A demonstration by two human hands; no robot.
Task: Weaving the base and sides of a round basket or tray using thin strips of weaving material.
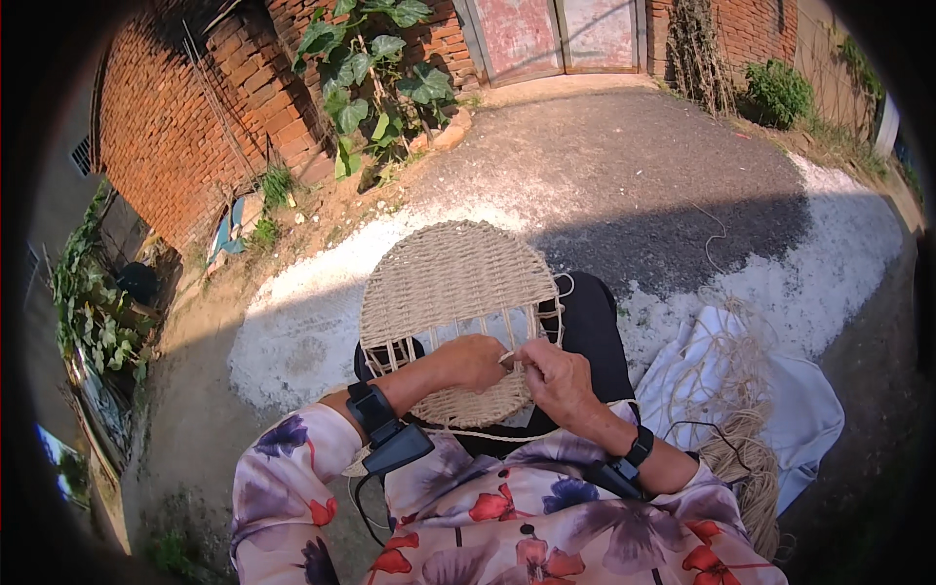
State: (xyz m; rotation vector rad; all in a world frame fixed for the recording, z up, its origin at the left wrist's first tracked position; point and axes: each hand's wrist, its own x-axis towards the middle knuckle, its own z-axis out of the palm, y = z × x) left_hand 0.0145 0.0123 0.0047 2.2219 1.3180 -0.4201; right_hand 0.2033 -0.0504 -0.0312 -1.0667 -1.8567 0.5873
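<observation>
On my lap lies a rounded woven piece of tan cord, its far part densely woven. An open band of bare ribs crosses its middle, and another woven stretch lies nearer to me. Over the open band, my left hand is closed, fingers curled around cord. Beside it my right hand pinches the same cord between thumb and fingers. The two hands nearly touch. A longer strand runs below them, across my lap. Exactly how the cord passes through the ribs is hidden by my fingers.
A heap of loose tan cord rests on a white cloth to my right. Ahead are dark paving, a red-and-white double door, brick walls and a leafy plant. A bush grows at far right.
</observation>
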